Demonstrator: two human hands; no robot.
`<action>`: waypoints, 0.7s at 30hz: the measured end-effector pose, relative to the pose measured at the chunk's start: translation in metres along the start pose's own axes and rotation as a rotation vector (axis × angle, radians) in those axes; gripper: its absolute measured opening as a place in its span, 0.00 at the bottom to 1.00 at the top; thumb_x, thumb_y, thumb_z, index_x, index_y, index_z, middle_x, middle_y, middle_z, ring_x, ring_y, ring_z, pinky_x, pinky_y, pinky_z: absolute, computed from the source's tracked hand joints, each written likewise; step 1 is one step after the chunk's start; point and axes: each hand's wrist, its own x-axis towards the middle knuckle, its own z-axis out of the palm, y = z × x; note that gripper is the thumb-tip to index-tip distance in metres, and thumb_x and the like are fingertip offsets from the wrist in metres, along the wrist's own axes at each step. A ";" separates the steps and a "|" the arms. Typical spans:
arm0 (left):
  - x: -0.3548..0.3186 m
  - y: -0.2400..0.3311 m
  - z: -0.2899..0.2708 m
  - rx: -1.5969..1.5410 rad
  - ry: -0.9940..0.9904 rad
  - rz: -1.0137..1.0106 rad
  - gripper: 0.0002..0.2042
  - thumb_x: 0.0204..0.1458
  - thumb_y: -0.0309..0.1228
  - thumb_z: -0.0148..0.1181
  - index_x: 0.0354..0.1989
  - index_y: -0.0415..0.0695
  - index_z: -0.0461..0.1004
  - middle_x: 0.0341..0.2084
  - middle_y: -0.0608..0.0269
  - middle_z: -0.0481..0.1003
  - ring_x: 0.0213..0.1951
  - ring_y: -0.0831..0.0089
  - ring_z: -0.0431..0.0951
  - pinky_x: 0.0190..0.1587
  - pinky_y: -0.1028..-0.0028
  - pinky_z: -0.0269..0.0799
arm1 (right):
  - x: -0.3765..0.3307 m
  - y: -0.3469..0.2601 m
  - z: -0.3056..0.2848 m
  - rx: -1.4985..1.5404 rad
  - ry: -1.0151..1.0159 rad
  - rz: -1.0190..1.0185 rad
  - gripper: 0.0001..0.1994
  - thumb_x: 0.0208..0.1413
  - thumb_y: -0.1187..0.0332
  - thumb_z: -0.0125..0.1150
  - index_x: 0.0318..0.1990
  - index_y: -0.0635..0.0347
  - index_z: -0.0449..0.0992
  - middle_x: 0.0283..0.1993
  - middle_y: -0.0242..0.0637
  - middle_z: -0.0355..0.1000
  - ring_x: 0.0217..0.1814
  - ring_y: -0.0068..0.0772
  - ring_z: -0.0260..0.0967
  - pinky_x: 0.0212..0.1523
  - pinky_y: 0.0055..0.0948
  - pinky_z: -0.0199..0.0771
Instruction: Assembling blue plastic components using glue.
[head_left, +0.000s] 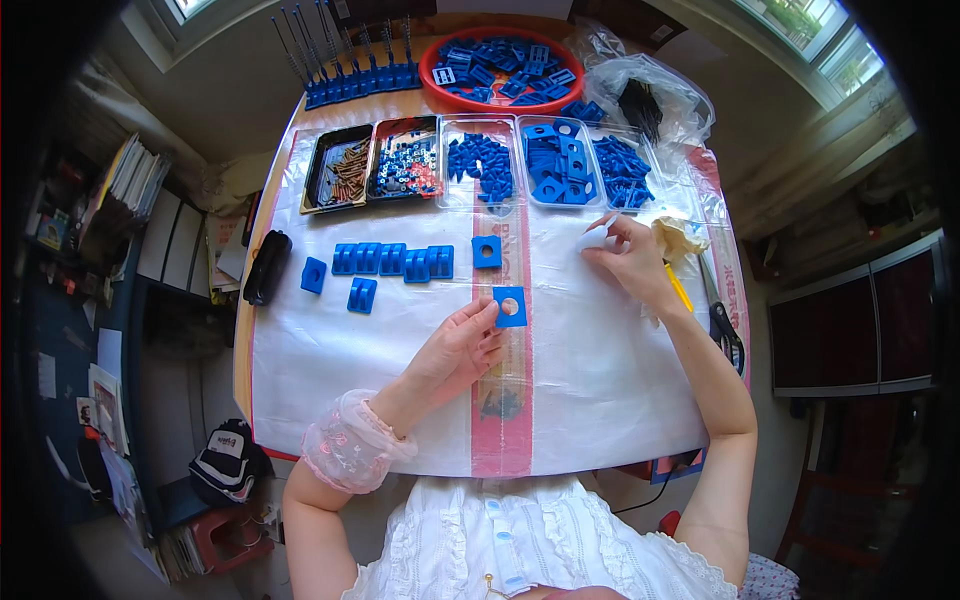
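Observation:
My left hand [455, 348] pinches a flat blue square plate with a round hole [518, 320] by its left edge, above the middle of the table. My right hand [636, 264] is closed on a small, smooth white object [596, 237] whose kind I cannot make out. Just beyond the held plate lies a blue square piece with a round hole [480, 244]. To the left is a row of blue pieces with rounded ridges [392, 258], with one similar piece [361, 296] nearer me. Another blue piece [312, 276] lies farther left.
Trays across the back hold brown screws [350, 172], small metal parts [404, 170] and blue parts [560, 160]. Behind them stand a red basin [432, 88] and a rack of upright springs on blue bases [365, 88]. Scissors [724, 330], a yellow-handled tool [678, 287] and a black case [267, 268] flank the sides.

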 end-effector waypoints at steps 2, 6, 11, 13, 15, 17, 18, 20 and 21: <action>0.000 0.000 -0.001 0.002 -0.018 0.002 0.07 0.63 0.37 0.54 0.45 0.50 0.70 0.39 0.78 0.70 0.30 0.84 0.59 0.31 0.82 0.58 | 0.001 0.002 -0.001 -0.047 0.039 -0.099 0.13 0.44 0.69 0.73 0.38 0.61 0.79 0.32 0.32 0.73 0.33 0.23 0.65 0.32 0.24 0.66; 0.000 0.000 0.001 0.003 -0.012 0.001 0.07 0.64 0.37 0.54 0.45 0.50 0.70 0.39 0.78 0.70 0.30 0.84 0.59 0.31 0.82 0.58 | -0.004 -0.001 0.000 -0.042 0.014 -0.053 0.14 0.45 0.68 0.73 0.39 0.61 0.79 0.33 0.33 0.73 0.31 0.24 0.66 0.32 0.25 0.67; 0.000 0.001 0.004 0.012 -0.011 0.003 0.07 0.64 0.37 0.53 0.44 0.50 0.69 0.37 0.78 0.70 0.30 0.84 0.59 0.31 0.82 0.58 | -0.005 -0.007 -0.001 -0.002 -0.002 0.015 0.14 0.46 0.69 0.71 0.41 0.60 0.79 0.33 0.33 0.73 0.30 0.21 0.66 0.31 0.24 0.68; 0.000 0.001 0.006 0.007 -0.006 0.002 0.07 0.64 0.38 0.53 0.44 0.49 0.69 0.37 0.78 0.69 0.30 0.84 0.59 0.31 0.82 0.58 | -0.006 -0.009 -0.002 0.009 -0.006 0.013 0.13 0.46 0.70 0.71 0.41 0.60 0.79 0.33 0.32 0.74 0.29 0.20 0.65 0.31 0.23 0.68; 0.000 0.001 0.006 -0.001 -0.006 -0.001 0.07 0.64 0.37 0.53 0.44 0.49 0.69 0.36 0.78 0.69 0.30 0.84 0.59 0.30 0.82 0.57 | -0.006 -0.010 -0.003 0.010 -0.008 0.009 0.13 0.46 0.70 0.70 0.41 0.60 0.79 0.33 0.32 0.74 0.29 0.19 0.65 0.30 0.22 0.68; 0.000 0.001 0.005 -0.001 0.001 0.000 0.07 0.64 0.37 0.53 0.44 0.49 0.69 0.35 0.77 0.69 0.29 0.84 0.59 0.30 0.82 0.57 | -0.007 -0.013 -0.003 0.036 -0.018 0.025 0.13 0.46 0.71 0.71 0.41 0.59 0.79 0.33 0.31 0.73 0.29 0.19 0.65 0.30 0.22 0.68; 0.000 0.001 0.004 0.000 0.005 0.001 0.07 0.64 0.37 0.53 0.44 0.49 0.69 0.35 0.77 0.69 0.29 0.84 0.59 0.30 0.82 0.57 | -0.007 -0.014 -0.003 0.049 -0.023 0.033 0.13 0.45 0.71 0.71 0.41 0.59 0.79 0.33 0.31 0.72 0.29 0.19 0.65 0.30 0.22 0.68; 0.000 0.001 0.006 0.009 0.001 0.002 0.07 0.64 0.37 0.53 0.43 0.49 0.70 0.34 0.77 0.68 0.29 0.84 0.59 0.30 0.82 0.57 | -0.008 -0.011 -0.004 0.047 -0.024 0.041 0.14 0.45 0.71 0.71 0.41 0.60 0.79 0.33 0.31 0.71 0.29 0.19 0.65 0.31 0.21 0.68; 0.000 0.001 0.006 0.014 -0.001 0.003 0.07 0.64 0.37 0.53 0.43 0.48 0.70 0.33 0.77 0.68 0.29 0.84 0.59 0.30 0.82 0.57 | -0.008 -0.010 -0.004 0.046 -0.025 0.045 0.14 0.45 0.71 0.71 0.41 0.60 0.78 0.33 0.30 0.71 0.29 0.19 0.65 0.31 0.21 0.68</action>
